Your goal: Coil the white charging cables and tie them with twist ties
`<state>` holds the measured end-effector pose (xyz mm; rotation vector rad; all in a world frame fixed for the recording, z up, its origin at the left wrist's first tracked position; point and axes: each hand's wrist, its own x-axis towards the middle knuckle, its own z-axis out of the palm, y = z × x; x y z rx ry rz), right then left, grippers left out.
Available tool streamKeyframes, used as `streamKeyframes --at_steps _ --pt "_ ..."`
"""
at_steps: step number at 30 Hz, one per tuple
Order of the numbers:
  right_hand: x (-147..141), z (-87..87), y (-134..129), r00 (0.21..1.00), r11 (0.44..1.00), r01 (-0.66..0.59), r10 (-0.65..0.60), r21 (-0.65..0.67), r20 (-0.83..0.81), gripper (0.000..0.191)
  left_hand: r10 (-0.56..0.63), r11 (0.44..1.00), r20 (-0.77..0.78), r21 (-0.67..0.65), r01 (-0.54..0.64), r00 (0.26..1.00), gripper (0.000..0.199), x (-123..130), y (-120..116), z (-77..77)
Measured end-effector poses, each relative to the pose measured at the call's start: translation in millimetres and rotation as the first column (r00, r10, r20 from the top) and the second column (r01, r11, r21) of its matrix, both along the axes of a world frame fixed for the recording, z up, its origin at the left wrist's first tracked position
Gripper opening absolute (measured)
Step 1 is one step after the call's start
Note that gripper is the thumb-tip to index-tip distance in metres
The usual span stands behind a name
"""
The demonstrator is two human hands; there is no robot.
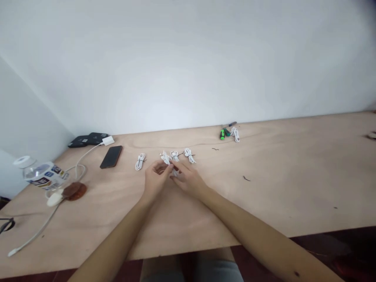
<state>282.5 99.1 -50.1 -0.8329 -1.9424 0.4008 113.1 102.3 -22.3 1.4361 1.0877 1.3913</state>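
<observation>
My left hand (158,177) and my right hand (189,179) meet over the middle of the wooden table, both with curled fingers closed on a white coiled cable (166,157). Its looped end shows beyond the fingertips, while the rest is mostly hidden by the hands. Just past my right hand lie two more cable bundles, one white coil (174,155) close behind the fingers and another (189,155) to its right, each with a dark tie. A separate tied white cable (140,161) rests left of my left hand.
Left on the table (264,196) are a black phone (111,157), a plastic bottle (44,174), a white charging cable (38,233) and dark flat boxes (89,139). Near the wall lie a green-handled screwdriver (222,134) and another white cable (235,134). A dark twist tie (246,178) lies to the right.
</observation>
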Motion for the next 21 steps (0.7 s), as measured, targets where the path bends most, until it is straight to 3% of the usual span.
streamKeyframes --at_steps 4,8,12,13,17,21 --pt "-3 1.1 -6 0.983 0.981 -0.173 0.166 -0.083 -0.081 0.071 -0.039 0.999 -0.026 -0.001 0.039 0.999 0.035 -22 2 7.2" --pt "-3 0.1 -5 0.969 0.977 -0.169 0.142 -0.126 -0.202 0.061 -0.023 0.998 -0.002 -0.061 0.023 1.000 0.040 -52 27 24.4" --pt "1 -4.5 3 0.963 0.985 -0.109 0.071 -0.136 -0.259 0.052 0.120 0.977 -0.333 -0.125 -0.170 0.935 0.040 -76 64 35.9" --pt "2 -5.8 5 0.960 0.985 -0.101 0.059 -0.139 -0.274 0.051 0.163 0.961 -0.423 -0.136 -0.240 0.891 0.044 -79 72 35.6" --pt "4 -8.9 9 0.954 0.988 -0.080 0.037 -0.132 -0.299 0.046 0.242 0.935 -0.544 -0.092 -0.344 0.803 0.051 -80 90 23.9" --pt "4 -7.2 10 0.950 0.989 -0.082 0.041 -0.121 -0.309 0.041 0.295 0.916 -0.666 -0.007 -0.401 0.685 0.036 -76 97 10.8"
